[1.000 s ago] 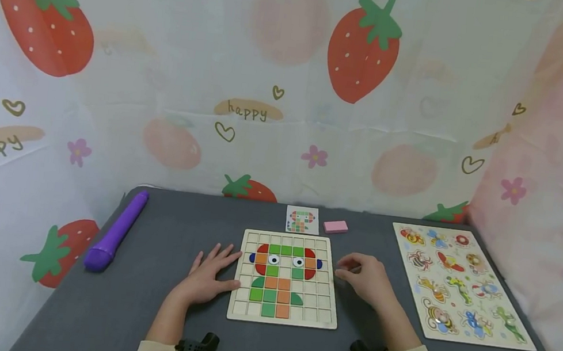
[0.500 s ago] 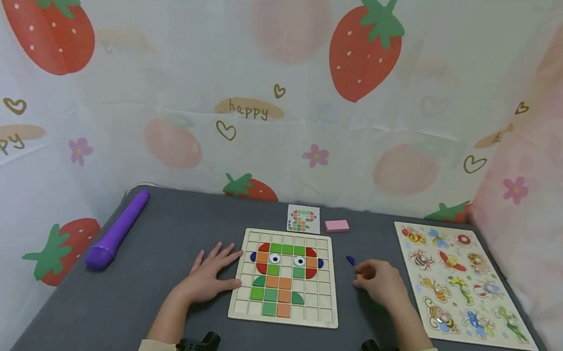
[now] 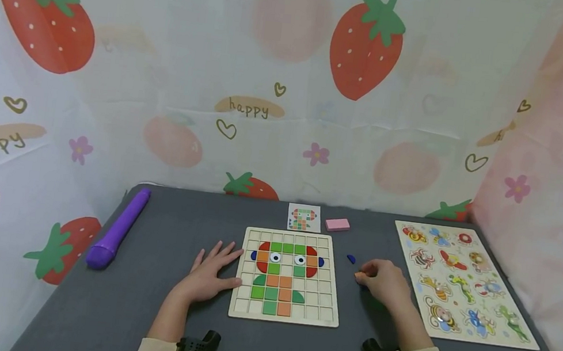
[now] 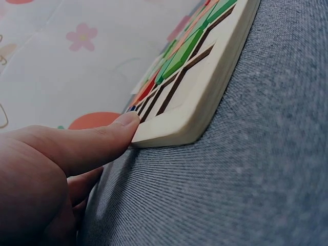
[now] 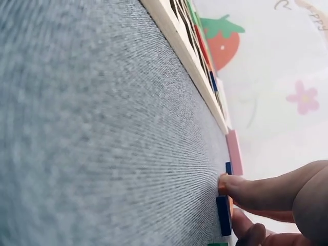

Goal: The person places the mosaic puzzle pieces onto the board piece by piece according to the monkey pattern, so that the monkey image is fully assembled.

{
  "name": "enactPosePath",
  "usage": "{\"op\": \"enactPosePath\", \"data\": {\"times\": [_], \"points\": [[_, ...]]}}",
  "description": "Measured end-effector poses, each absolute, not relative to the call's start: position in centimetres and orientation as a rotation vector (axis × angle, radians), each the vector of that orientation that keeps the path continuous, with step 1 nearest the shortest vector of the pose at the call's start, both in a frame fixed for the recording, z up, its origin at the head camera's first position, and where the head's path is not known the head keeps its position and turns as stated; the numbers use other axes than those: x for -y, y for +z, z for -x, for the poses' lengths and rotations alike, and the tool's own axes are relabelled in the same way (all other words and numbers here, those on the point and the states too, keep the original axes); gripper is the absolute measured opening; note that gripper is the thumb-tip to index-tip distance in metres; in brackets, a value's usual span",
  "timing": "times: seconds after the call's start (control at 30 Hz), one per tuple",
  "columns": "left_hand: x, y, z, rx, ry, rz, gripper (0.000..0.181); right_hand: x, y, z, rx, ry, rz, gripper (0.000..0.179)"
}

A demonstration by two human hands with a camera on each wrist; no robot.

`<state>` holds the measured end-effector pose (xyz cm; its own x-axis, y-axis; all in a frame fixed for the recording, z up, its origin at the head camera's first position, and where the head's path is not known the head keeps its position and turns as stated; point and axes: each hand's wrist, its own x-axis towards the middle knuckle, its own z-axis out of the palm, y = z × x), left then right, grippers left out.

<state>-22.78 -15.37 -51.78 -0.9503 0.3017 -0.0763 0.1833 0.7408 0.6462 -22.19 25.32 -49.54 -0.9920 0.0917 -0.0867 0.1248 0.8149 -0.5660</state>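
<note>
A square wooden grid board (image 3: 307,316) holds colored tiles forming a figure with two eyes. Along its left side my left hand (image 3: 207,277) lies with fingers spread, and in the left wrist view the thumb (image 4: 110,134) touches the board's edge. To the right of the board, my right hand (image 3: 385,281) pinches a small orange piece (image 5: 223,184) at the tabletop. Close to those fingers are a dark blue piece (image 5: 224,215), a second blue piece (image 3: 351,258) and a bit of green (image 5: 218,244). The palm hides part of the spot beneath it.
Behind the board lie a picture card (image 3: 304,217) and a pink block (image 3: 337,224). An insect puzzle board (image 3: 467,283) occupies the right side. A purple microphone (image 3: 119,229) rests at the far left of the grey table (image 3: 189,211).
My right hand has moved right, away from the board's edge, uncovering the blue piece, and now pinches the orange piece. My left hand stays in place.
</note>
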Motion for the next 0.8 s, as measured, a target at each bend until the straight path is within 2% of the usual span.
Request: {"op": "enactPosePath", "data": {"times": [0.37, 0.8], "points": [[15.5, -52.1, 22.8, -2.761, 0.991, -0.389, 0.074, -24.2, -49.7, 22.6, -2.961, -0.993, -0.057, 0.019], [15.5, -51.7, 22.7, -2.766, 0.993, -0.407, 0.074, -21.5, -47.8, 22.0, -2.862, -1.21, 0.02, 0.012]]}}
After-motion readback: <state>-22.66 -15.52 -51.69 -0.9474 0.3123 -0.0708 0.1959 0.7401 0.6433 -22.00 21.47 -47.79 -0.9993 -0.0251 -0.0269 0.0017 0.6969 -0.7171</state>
